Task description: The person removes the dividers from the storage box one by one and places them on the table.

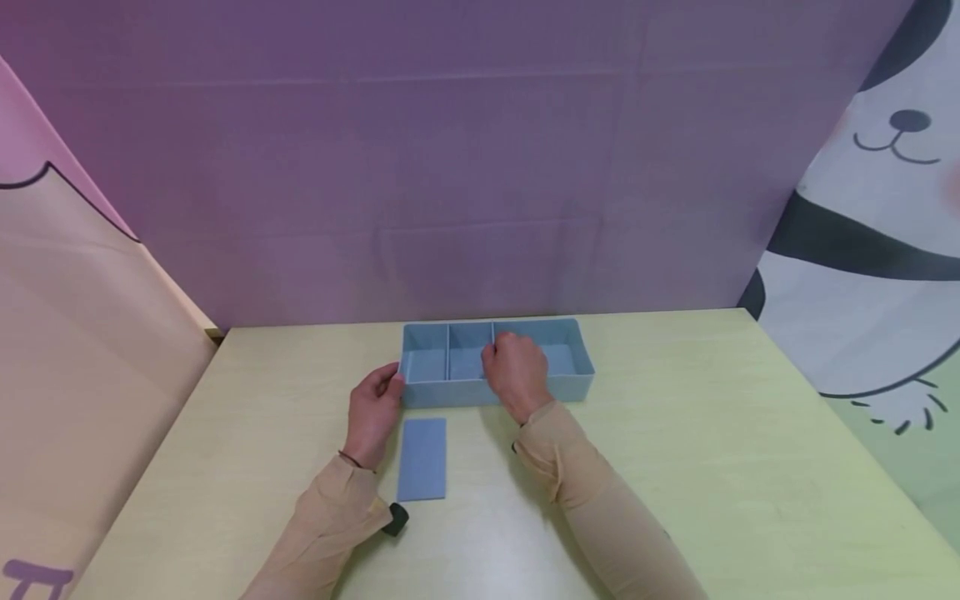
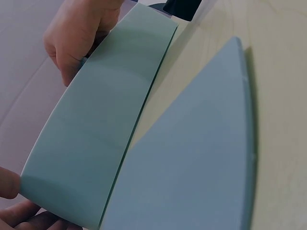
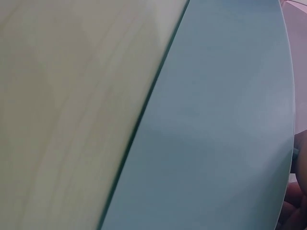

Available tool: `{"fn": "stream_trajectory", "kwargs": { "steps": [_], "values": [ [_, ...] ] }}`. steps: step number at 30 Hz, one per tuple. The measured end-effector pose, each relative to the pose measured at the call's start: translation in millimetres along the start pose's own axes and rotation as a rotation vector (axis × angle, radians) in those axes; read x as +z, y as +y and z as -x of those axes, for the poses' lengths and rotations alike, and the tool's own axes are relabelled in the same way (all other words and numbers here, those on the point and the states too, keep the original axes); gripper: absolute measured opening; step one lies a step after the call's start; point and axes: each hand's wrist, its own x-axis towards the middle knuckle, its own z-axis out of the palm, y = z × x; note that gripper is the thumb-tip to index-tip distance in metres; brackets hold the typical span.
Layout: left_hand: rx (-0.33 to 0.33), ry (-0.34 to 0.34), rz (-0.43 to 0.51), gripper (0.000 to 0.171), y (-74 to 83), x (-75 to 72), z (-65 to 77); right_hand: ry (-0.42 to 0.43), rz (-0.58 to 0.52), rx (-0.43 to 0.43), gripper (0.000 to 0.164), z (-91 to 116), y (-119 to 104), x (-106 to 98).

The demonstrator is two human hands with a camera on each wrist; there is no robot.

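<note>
A blue-grey divided box [image 1: 457, 393] stands near the table's back edge, two dividers crossing it. My left hand [image 1: 372, 414] holds its left end, the thumb at the front corner and the fingers curled at the end wall. Over the box, my right hand [image 1: 517, 371] pinches the right-hand divider [image 1: 492, 330], mostly hidden by the hand; a sliver shows between the fingers in the left wrist view. The other divider [image 1: 447, 354] stands upright further left. On the table before the box lies a loose flat blue panel [image 1: 422, 460], close beside my left wrist.
The pale wooden table [image 1: 675, 433] stretches to both sides. Behind it hangs a purple cloth [image 1: 480, 167], with a panda-print cloth [image 1: 877, 267] at the right. A black device [image 1: 395, 519] sits at the left cuff.
</note>
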Motion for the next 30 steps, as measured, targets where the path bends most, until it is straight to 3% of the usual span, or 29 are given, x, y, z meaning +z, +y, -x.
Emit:
{"fn": "stream_trajectory", "kwargs": {
  "steps": [22,30],
  "values": [
    [0.001,0.004,0.007,0.033,-2.3,-0.5,-2.0,0.047,-0.045,-0.014,0.036,-1.6,0.9,-3.9],
    [0.037,0.013,0.020,0.032,-3.1,-0.1,-1.9,0.078,-0.056,-0.047,0.036,-1.4,2.4,-3.3]
  ]
}}
